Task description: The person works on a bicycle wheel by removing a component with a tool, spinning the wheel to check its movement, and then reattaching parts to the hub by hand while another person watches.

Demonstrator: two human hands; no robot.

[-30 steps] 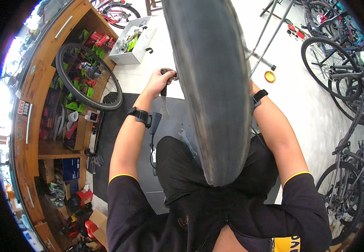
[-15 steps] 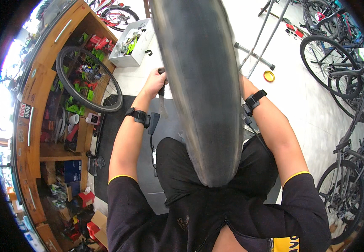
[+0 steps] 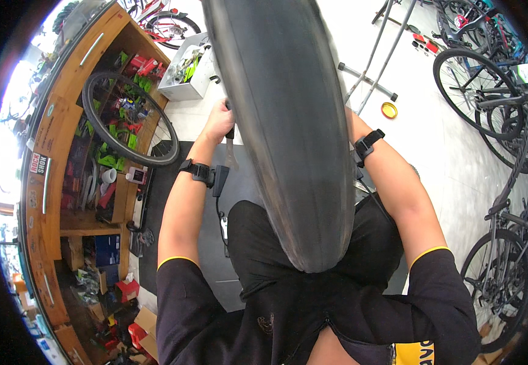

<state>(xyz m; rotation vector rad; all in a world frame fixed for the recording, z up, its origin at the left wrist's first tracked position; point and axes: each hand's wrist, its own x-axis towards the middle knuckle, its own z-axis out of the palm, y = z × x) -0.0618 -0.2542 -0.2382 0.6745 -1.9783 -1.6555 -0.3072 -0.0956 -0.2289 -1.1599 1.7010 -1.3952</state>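
Observation:
A dark bicycle wheel [image 3: 285, 134], seen tread-on, stands upright between my knees. Its tyre looks smooth and slightly smeared, with paler edges. To the left of the tyre, my left hand [image 3: 219, 121] is closed around the black handle of a flat metal tool [image 3: 232, 152], whose kind I cannot make out. The tool's blade points down toward my lap. My right hand [image 3: 353, 123] is on the right side of the wheel. Most of it is hidden behind the tyre, so its fingers do not show. Black straps with small devices sit on both wrists.
On the left stand a wooden workbench [image 3: 63, 134] with open shelves, a leaning wheel [image 3: 169, 152] and a grey box of parts [image 3: 185, 91]. Metal stand legs [image 3: 367, 82] and a yellow round lid [image 3: 389, 110] are ahead right. Several bicycles [image 3: 489, 97] line the right side.
The wheel's upper part has tipped a little to the left. My left hand with the tool has shifted slightly left, staying beside the tyre. My right arm has barely moved.

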